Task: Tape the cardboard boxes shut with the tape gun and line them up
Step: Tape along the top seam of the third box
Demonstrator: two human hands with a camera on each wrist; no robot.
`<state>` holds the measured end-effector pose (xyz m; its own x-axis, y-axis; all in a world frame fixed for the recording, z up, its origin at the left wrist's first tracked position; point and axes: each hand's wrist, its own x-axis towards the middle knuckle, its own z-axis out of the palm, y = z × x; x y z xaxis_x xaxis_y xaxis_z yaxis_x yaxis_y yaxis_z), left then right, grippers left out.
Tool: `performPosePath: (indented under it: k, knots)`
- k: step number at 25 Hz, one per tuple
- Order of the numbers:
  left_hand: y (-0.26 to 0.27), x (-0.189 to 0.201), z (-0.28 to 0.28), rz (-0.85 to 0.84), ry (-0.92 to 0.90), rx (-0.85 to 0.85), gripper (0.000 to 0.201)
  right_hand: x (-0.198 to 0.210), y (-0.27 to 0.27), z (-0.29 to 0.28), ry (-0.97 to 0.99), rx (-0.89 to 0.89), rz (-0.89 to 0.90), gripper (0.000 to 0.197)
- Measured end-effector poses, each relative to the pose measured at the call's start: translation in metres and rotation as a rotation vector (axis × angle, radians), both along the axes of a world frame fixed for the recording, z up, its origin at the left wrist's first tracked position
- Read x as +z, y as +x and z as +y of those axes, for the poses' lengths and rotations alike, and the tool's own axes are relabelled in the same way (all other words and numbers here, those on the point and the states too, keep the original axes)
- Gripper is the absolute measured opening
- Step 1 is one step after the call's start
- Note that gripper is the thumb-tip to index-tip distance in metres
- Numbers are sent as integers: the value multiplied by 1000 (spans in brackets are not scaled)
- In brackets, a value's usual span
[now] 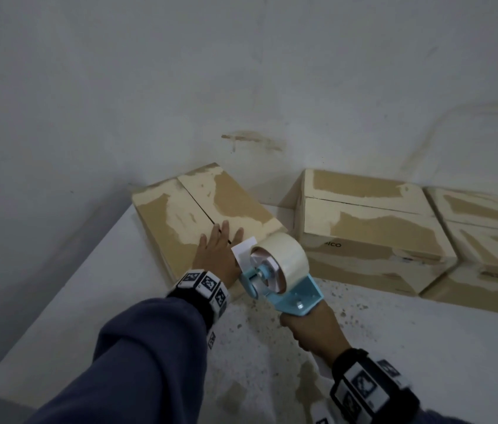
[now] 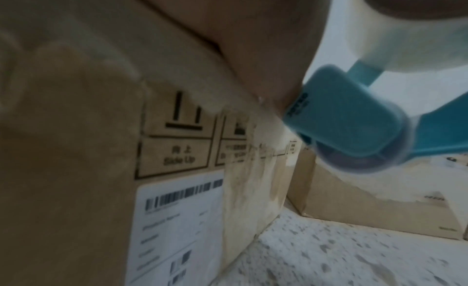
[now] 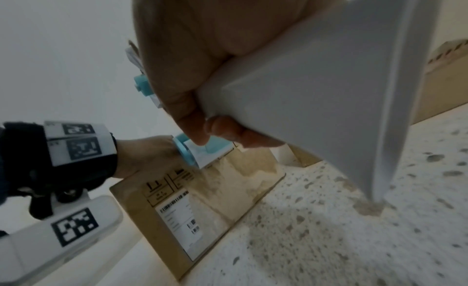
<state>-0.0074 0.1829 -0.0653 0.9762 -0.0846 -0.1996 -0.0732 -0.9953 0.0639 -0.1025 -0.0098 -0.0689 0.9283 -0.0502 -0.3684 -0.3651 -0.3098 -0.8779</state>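
My left hand point(image 1: 217, 249) lay flat on the box point(image 1: 198, 209), its seam running away toward the wall; my right hand point(image 1: 315, 325) gripped the tape gun point(image 1: 275, 270) at the box's near edge, two boxes point(image 1: 373, 231) right of it.

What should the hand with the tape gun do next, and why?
Probably lower the tape gun onto the near end of the box seam. The seam looks bare, the left hand lies flat on the flaps, and the right hand holds the gun just beside that edge.
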Motion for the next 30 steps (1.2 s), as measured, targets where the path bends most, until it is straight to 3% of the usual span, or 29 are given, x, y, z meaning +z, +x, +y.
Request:
performPosePath:
  k: [7,9,13,18,23,26,28,30]
  knots:
    - [0,4,-2,-29,39,10,73,-10,5,-5,13,-15,78,18]
    - [1,8,-6,-17,-40,52,73,-2,7,-17,68,-47,78,22]
    - [-2,6,-15,-102,-81,121,74,23,23,-34,96,-18,-48,26]
    - [-6,8,3,-79,63,-28,76,46,29,-20,86,55,-189,19]
    - [-14,17,76,29,201,-321,88,69,37,10,104,154,-221,19]
    - [-13,24,107,17,283,-314,83,85,44,34,82,220,-218,24]
    - [-16,27,111,6,189,-216,74,94,50,52,81,252,-229,24]
    - [-16,37,112,-99,-152,-16,57,101,56,70,76,259,-254,21]
